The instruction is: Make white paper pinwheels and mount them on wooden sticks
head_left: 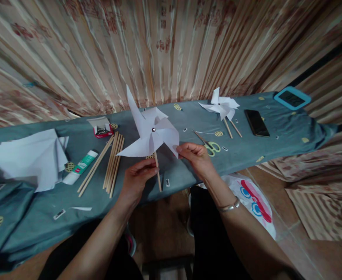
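Note:
A white paper pinwheel (151,134) with a shiny pin head at its centre is held up over the cloth-covered table. My left hand (138,175) is closed around its wooden stick (158,179), pinching it below the blades. With thumb and fingers my right hand (195,155) pinches the tip of the pinwheel's lower right blade. Just beyond that hand lie scissors (213,148) with yellow-green handles. Several loose wooden sticks (114,165) rest on the cloth to the left of my left hand.
Left are paper sheets (21,155), a glue stick (81,167) and a small red box of pins (102,130). Right are finished pinwheels (220,107), a phone (256,122) and a blue-framed clock (292,98). A curtain (147,50) hangs behind; a plastic bag (251,198) lies on the floor.

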A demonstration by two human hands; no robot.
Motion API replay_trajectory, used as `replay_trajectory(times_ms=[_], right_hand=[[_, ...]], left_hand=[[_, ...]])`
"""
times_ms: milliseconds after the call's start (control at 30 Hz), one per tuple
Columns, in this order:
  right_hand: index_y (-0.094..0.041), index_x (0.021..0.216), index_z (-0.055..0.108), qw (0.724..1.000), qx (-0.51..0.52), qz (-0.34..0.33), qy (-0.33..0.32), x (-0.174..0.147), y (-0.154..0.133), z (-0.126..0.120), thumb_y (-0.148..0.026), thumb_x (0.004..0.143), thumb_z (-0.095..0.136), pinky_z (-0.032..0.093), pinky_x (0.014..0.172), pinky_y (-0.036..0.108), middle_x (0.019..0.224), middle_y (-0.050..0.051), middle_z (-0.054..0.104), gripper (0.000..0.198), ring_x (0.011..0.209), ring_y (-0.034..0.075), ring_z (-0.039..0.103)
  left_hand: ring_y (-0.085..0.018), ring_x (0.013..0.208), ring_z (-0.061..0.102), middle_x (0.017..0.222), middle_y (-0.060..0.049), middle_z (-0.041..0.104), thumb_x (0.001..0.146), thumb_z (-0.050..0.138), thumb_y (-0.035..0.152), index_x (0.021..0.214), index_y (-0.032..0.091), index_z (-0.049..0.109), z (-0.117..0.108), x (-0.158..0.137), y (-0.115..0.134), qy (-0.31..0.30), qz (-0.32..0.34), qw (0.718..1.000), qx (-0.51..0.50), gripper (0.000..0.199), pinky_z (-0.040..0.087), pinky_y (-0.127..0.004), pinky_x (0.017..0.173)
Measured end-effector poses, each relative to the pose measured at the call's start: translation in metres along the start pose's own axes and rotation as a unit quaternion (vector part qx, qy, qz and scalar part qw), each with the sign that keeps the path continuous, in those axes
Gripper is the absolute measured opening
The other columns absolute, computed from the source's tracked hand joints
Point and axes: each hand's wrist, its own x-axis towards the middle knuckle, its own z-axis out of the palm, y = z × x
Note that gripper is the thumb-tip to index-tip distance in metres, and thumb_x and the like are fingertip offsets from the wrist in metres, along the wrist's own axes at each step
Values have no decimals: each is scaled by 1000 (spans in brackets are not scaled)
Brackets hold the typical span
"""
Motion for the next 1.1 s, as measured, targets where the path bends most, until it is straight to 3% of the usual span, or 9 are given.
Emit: replay_trajectory(times_ms=[500,733,967,1100], right_hand=[[-21,55,69,997,-7,37,-70,-11,4,21,-52,54,86,43,58,25,57,-3,64,35,55,10,51],[-22,59,73,995,-2,11,-97,-11,13,24,-48,62,83,45,65,23,61,-3,68,28,59,9,55],[-22,59,72,994,-22,-3,-103,-10,16,30,-54,60,82,48,66,27,63,-2,70,34,60,12,58],[-21,60,72,992,-70,-31,-102,-14,14,31,-55,62,81,45,60,25,62,-2,69,36,58,11,56]], left_hand=[[-17,74,67,77,-3,76,50,87,21,80,19,78,0,-2,0,-7,8,1000,7,31,52,-34,82],[-17,73,67,77,-2,75,47,87,21,77,20,78,2,-3,2,-5,0,1000,0,31,52,-32,80],[-17,74,66,77,-3,75,47,89,26,80,19,78,2,-4,0,-13,0,1000,17,35,51,-32,80],[-18,75,66,77,-2,75,48,89,27,81,19,78,1,-5,1,-20,-4,999,31,36,50,-32,81]])
